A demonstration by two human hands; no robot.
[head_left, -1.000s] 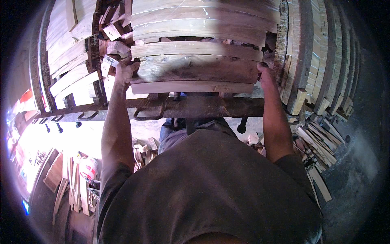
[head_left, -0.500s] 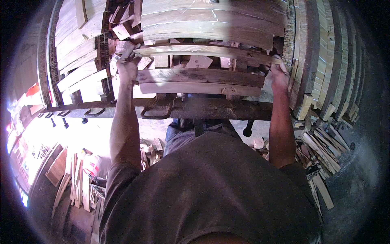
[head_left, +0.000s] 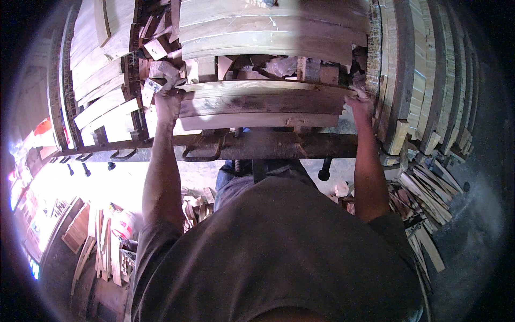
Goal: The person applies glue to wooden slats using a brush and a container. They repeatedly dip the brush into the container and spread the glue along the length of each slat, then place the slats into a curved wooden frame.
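Note:
A long, narrow wooden strip (head_left: 263,86) lies crosswise in front of me, one end in each hand. My left hand (head_left: 169,104) is closed around its left end, thumb and fingers at the tip. At the other end my right hand (head_left: 361,103) grips the strip with its fingertips. The strip sits along the far side of a darker board (head_left: 257,103), apparently touching it. A paler board (head_left: 260,119) lies nearest me. Beyond a gap is a panel of boards (head_left: 263,38) laid edge to edge.
A metal rail (head_left: 268,146) with handles and screws runs along the near side. Wood offcuts (head_left: 156,49) fill the gap at left. Upright clamped panels (head_left: 394,80) stand at right. Scrap strips lie in piles on the floor at right (head_left: 426,196) and left (head_left: 104,241).
Both hands have drawn the strip toward me, from mid-gap to against the darker board. The gap beyond it is wider now, with offcuts and supports showing in it.

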